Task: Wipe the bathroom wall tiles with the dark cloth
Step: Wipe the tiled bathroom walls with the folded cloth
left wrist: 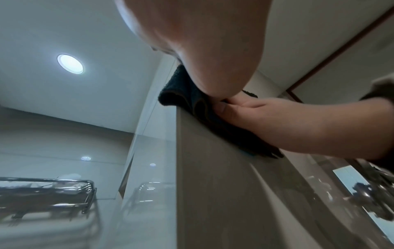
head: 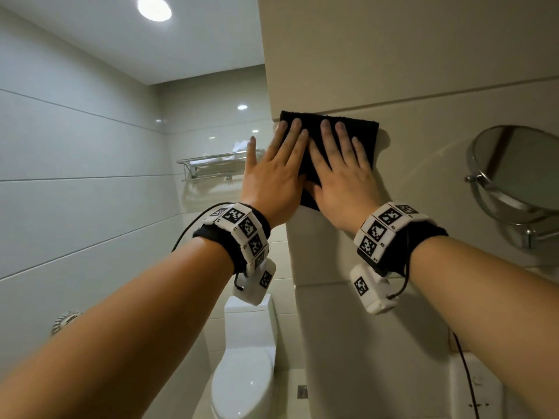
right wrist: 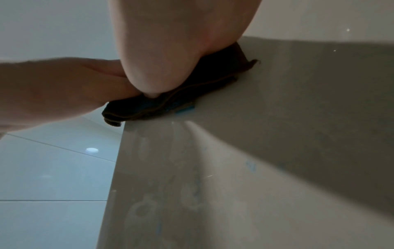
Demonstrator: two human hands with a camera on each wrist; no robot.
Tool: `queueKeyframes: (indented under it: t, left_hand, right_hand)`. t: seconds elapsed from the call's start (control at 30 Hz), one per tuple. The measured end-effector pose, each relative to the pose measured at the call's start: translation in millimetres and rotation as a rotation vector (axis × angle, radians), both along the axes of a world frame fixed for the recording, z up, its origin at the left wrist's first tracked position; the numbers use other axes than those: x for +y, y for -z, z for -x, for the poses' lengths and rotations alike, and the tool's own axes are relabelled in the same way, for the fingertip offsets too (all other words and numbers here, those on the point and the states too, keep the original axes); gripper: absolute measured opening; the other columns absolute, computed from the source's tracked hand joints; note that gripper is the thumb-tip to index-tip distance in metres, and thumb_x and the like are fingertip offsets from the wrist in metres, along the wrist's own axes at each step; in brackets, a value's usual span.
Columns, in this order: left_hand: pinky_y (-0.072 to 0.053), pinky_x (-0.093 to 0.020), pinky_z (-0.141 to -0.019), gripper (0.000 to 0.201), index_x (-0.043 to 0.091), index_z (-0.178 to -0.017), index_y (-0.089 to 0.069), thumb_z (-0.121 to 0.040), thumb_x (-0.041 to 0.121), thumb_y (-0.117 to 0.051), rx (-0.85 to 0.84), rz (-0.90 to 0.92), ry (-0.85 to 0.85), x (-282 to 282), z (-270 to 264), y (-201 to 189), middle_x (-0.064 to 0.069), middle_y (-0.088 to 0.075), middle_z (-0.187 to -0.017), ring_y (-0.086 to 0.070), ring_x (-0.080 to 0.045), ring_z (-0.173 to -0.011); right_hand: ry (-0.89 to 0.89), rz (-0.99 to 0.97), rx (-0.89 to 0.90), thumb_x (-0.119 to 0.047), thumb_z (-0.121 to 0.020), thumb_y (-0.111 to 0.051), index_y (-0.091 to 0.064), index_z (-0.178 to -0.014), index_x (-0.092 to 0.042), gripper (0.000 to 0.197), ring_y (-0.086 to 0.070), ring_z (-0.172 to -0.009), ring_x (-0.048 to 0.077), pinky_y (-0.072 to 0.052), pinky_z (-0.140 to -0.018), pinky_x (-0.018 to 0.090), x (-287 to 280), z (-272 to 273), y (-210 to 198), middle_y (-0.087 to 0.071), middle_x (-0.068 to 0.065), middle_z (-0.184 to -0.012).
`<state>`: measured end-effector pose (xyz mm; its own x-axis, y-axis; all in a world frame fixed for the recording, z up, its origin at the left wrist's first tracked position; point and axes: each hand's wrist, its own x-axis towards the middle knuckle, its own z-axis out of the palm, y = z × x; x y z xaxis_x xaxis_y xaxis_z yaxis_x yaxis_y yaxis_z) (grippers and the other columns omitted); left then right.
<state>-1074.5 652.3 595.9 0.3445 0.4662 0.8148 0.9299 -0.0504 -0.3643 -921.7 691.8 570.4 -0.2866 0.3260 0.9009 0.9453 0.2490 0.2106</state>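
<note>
A folded dark cloth (head: 360, 133) lies flat against the beige wall tiles (head: 438, 86), right at the wall's outer corner. My left hand (head: 276, 164) presses on the cloth's left part with straight fingers, its thumb out past the corner edge. My right hand (head: 338, 167) presses flat on the cloth beside it, fingers spread. In the left wrist view the cloth (left wrist: 181, 94) shows folded under my palm at the corner. From the right wrist, the cloth (right wrist: 170, 104) is squeezed between my palm and the tile (right wrist: 277, 151), which shows faint smears.
A round chrome mirror (head: 520, 170) on an arm juts from the wall at right. A chrome towel rack (head: 217, 164) hangs on the far wall left of the corner. A white toilet (head: 245, 367) stands below. A black cable (head: 467, 379) hangs at lower right.
</note>
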Motion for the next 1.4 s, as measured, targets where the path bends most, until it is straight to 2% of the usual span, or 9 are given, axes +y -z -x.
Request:
queueKeyframes:
  t: [0.13, 0.23, 0.43, 0.63, 0.8, 0.93, 1.07, 1.4]
  left_hand:
    - [-0.001, -0.06, -0.121, 0.063, 0.017, -0.159, -0.001, -0.104, 0.037, -0.022, -0.008, 0.022, 0.023, 2, -3, 13, -0.001, 0.008, -0.167, 0.013, -0.018, -0.153]
    - [-0.001, -0.062, -0.12, 0.063, 0.015, -0.159, -0.005, -0.102, 0.037, -0.021, 0.012, 0.009, 0.049, 4, -2, 29, -0.004, 0.004, -0.167, 0.009, -0.02, -0.153]
    - [-0.006, -0.065, -0.117, 0.067, 0.012, -0.159, -0.01, -0.101, 0.038, -0.03, 0.054, 0.018, 0.036, 3, -2, 61, -0.007, 0.0, -0.167, 0.005, -0.022, -0.154]
    - [-0.001, -0.065, -0.118, 0.069, 0.015, -0.159, -0.007, -0.101, 0.047, -0.025, 0.083, 0.056, -0.048, -8, -2, 61, -0.004, 0.003, -0.167, 0.006, -0.02, -0.154]
    - [0.005, -0.065, -0.117, 0.073, 0.018, -0.159, 0.006, -0.099, 0.057, -0.011, 0.12, 0.092, -0.166, -15, -3, 31, -0.001, 0.014, -0.166, 0.014, -0.018, -0.153]
    - [0.007, -0.065, -0.117, 0.076, 0.019, -0.157, 0.012, -0.099, 0.058, -0.017, 0.047, 0.1, -0.212, -14, -19, 1, -0.001, 0.02, -0.165, 0.018, -0.018, -0.151]
    - [0.004, -0.066, -0.117, 0.076, 0.017, -0.158, 0.013, -0.101, 0.054, -0.023, -0.03, 0.106, -0.204, -10, -40, -5, -0.002, 0.022, -0.164, 0.02, -0.02, -0.151]
    - [0.007, -0.067, -0.116, 0.074, 0.022, -0.158, 0.013, -0.102, 0.052, -0.026, -0.085, 0.125, -0.217, -12, -75, -16, 0.001, 0.022, -0.164, 0.02, -0.018, -0.151]
  right_hand:
    - [0.044, 0.033, -0.028, -0.05, -0.096, -0.035, 0.001, -0.157, -0.02, 0.077, 0.014, -0.15, 0.029, -0.001, -0.122, 0.048, -6, -5, 8, 0.014, 0.01, -0.163]
    - [0.061, 0.055, -0.039, -0.052, -0.096, -0.034, 0.001, -0.157, -0.02, 0.077, 0.015, -0.15, 0.029, -0.001, -0.122, 0.048, -8, -8, 21, 0.015, 0.011, -0.163]
    - [0.09, 0.105, -0.071, -0.052, -0.097, -0.037, 0.002, -0.156, -0.02, 0.078, 0.015, -0.15, 0.03, -0.002, -0.122, 0.048, -11, -13, 52, 0.016, 0.011, -0.163]
    - [0.085, 0.128, -0.091, -0.053, -0.096, -0.038, 0.004, -0.156, -0.021, 0.08, 0.014, -0.15, 0.029, -0.002, -0.122, 0.048, -14, -16, 55, 0.015, 0.011, -0.163]
    - [0.061, 0.15, -0.153, -0.056, -0.098, -0.031, 0.013, -0.153, -0.025, 0.077, 0.019, -0.149, 0.027, 0.002, -0.122, 0.046, -15, -25, 21, 0.021, 0.007, -0.162]
    - [0.019, 0.162, -0.217, -0.053, -0.099, -0.035, 0.009, -0.155, -0.027, 0.076, 0.017, -0.149, 0.024, 0.002, -0.123, 0.042, -17, -42, -24, 0.021, 0.004, -0.162]
    - [-0.011, 0.214, -0.282, -0.047, -0.099, -0.043, 0.007, -0.156, -0.029, 0.078, 0.016, -0.15, 0.022, -0.001, -0.122, 0.041, -20, -61, -48, 0.019, 0.001, -0.163]
    - [-0.031, 0.432, -0.337, -0.047, -0.102, -0.036, 0.004, -0.156, -0.028, 0.07, 0.015, -0.15, 0.017, -0.004, -0.122, 0.039, -41, -90, -84, 0.02, -0.003, -0.162]
